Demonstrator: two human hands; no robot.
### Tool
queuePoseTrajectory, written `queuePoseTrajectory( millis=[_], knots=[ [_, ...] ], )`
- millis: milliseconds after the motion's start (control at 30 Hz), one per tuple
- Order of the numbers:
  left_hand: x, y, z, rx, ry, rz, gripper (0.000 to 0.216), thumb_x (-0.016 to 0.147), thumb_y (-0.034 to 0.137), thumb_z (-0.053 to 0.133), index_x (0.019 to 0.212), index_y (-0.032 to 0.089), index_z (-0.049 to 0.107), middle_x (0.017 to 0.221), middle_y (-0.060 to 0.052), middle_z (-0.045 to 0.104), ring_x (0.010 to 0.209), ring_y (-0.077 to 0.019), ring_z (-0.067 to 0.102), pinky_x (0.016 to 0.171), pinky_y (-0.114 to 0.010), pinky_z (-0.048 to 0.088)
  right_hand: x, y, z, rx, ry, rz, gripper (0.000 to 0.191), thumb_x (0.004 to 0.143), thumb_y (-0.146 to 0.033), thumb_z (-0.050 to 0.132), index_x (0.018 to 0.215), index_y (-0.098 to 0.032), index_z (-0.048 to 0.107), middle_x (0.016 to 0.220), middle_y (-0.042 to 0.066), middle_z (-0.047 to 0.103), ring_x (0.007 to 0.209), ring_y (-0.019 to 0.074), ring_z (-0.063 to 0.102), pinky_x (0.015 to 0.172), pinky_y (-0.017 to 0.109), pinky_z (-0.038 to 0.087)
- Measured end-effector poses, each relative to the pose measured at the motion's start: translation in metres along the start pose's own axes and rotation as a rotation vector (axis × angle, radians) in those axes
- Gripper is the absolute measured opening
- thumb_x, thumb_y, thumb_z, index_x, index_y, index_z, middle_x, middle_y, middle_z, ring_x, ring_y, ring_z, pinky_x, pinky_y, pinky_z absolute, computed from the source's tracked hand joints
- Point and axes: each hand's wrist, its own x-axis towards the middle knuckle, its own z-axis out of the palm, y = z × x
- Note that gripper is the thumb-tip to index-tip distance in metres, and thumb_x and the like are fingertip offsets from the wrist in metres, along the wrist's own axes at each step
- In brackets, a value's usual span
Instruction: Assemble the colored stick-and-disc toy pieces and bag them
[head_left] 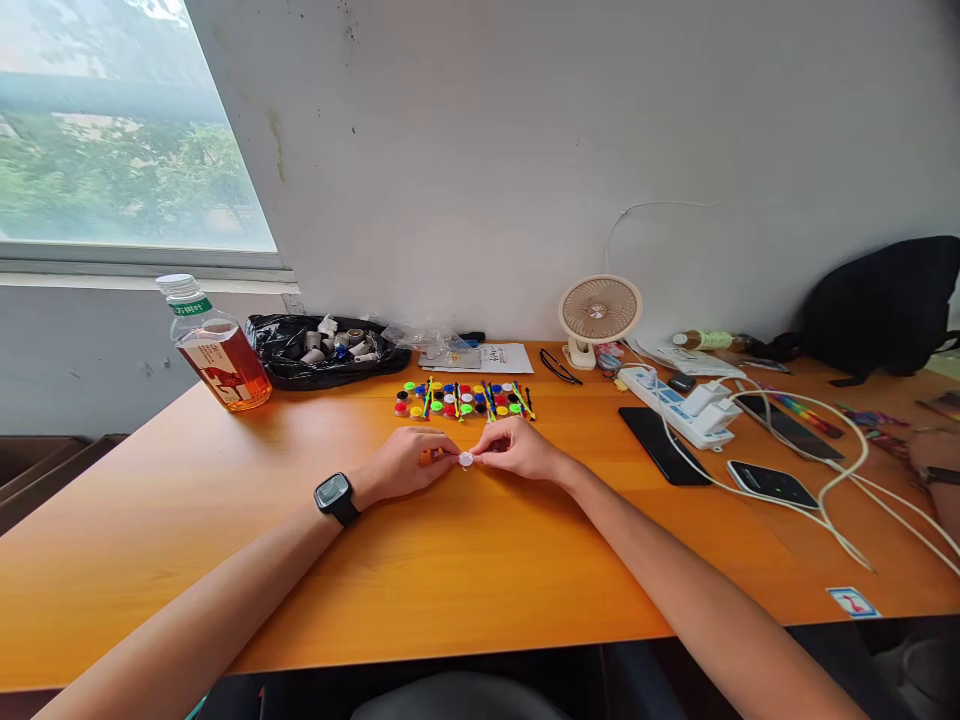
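Between my two hands is a small white round piece (466,459), like a little disc or cap; its exact kind is too small to make out. My left hand (405,462), closed in a pinch, holds its left edge. The fingertips of my right hand (523,450) pinch it from the other side. Just beyond the hands, rows of small coloured round pieces (480,409) lie on the table in red, green, yellow, blue, white and black. Thin coloured strips (490,402) lie among them.
A tea bottle (225,365) and a black plastic bag (300,372) of grey fittings stand back left. Behind are papers (510,357), glasses (561,366) and a fan (600,312). On the right, cables surround a power strip (671,405) and phones (660,445); another person's wrist (937,470) shows there.
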Motion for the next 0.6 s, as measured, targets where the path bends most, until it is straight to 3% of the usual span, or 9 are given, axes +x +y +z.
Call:
queuePoseTrajectory(
  millis=[200,367,600],
  knots=[
    [0.0004,0.0033,0.0013,0.118,0.017,0.119,0.019,0.102,0.029,0.061,0.101,0.022,0.079,0.090,-0.005,0.079,0.079,-0.0174,0.072,0.072,-0.028,0.052,-0.0001,0.0021,0.0004,-0.019,0.003,-0.029,0.018,0.079,-0.033,0.081,0.080,-0.015,0.086,0.074,0.007,0.074,0.065,0.0146,0.057,0.058,0.027,0.039],
    [0.0011,0.0047,0.0013,0.156,-0.011,0.186,0.025,0.106,0.027,0.054,0.116,0.024,0.077,0.097,-0.007,0.078,0.085,-0.0190,0.072,0.077,-0.030,0.053,0.0002,0.0036,0.0009,-0.012,-0.002,0.010,0.022,0.080,-0.036,0.080,0.083,-0.015,0.086,0.072,0.006,0.073,0.061,0.0138,0.053,0.055,0.026,0.037],
    [0.0032,0.0073,0.0042,0.132,-0.016,0.181,0.022,0.104,0.027,0.057,0.107,0.023,0.078,0.099,-0.007,0.079,0.088,-0.0194,0.074,0.081,-0.031,0.055,0.0014,0.0065,0.0048,0.071,0.015,0.031,0.028,0.077,-0.042,0.084,0.079,-0.014,0.083,0.072,0.006,0.073,0.062,0.0136,0.054,0.057,0.026,0.039]
  ],
)
